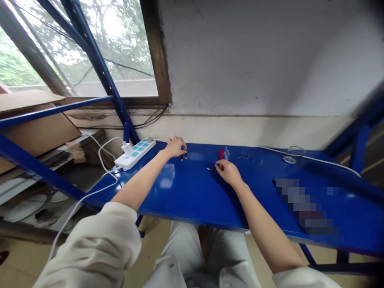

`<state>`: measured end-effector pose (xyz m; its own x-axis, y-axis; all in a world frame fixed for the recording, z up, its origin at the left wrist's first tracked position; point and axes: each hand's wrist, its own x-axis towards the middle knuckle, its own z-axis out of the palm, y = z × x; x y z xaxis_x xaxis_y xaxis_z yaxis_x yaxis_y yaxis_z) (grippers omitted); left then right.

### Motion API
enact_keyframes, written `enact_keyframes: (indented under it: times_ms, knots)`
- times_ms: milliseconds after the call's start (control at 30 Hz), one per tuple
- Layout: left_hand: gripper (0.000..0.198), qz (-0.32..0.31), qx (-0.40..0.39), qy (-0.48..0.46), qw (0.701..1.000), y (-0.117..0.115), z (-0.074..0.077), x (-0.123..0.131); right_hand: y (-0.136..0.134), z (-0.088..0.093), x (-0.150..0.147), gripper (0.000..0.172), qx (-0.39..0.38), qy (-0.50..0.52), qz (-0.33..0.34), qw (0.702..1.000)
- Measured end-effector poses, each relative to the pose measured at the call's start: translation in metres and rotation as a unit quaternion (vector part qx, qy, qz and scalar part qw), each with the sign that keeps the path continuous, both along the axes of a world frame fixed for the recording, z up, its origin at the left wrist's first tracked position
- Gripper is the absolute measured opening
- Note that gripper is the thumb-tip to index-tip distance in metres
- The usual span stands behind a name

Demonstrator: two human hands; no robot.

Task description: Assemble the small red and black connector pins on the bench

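At the far side of the blue table, my left hand reaches down with bent fingers. Its fingertips are closed at the top of one of two small black cylinders with pale lower ends. My right hand is closed in a pinch; whatever sits between thumb and finger is too small to make out. Just beyond it lie several red pieces and several clear tubes, side by side. A tiny pale, pointed piece shows left of the right fingertips; I cannot tell whether it is held.
A white power strip with a plug and cable occupies the left end. Several tiny clear pieces lie right of the tubes. Farther right are a clear round container and a white cable. A blurred-out object lies front right.
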<state>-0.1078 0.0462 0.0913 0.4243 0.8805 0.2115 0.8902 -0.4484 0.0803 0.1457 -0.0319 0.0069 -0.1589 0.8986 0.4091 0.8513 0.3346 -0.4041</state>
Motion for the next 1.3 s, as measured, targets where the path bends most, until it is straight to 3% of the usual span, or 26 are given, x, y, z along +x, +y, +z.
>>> enact_keyframes:
  times_ms: [100,267,1300]
  knots:
    - [0.009,0.0,0.003,0.005,1.0,0.002,-0.011,-0.003,0.0,-0.001,0.0,0.022,0.003,0.006,0.007,1.0]
    - [0.008,0.008,0.005,0.002,1.0,0.004,-0.017,-0.004,-0.001,-0.001,0.0,0.022,0.003,0.01,0.011,1.0]
    - [0.011,0.019,-0.007,0.0,1.0,0.0,-0.02,0.002,0.0,-0.003,0.001,0.021,0.013,0.024,0.023,0.999]
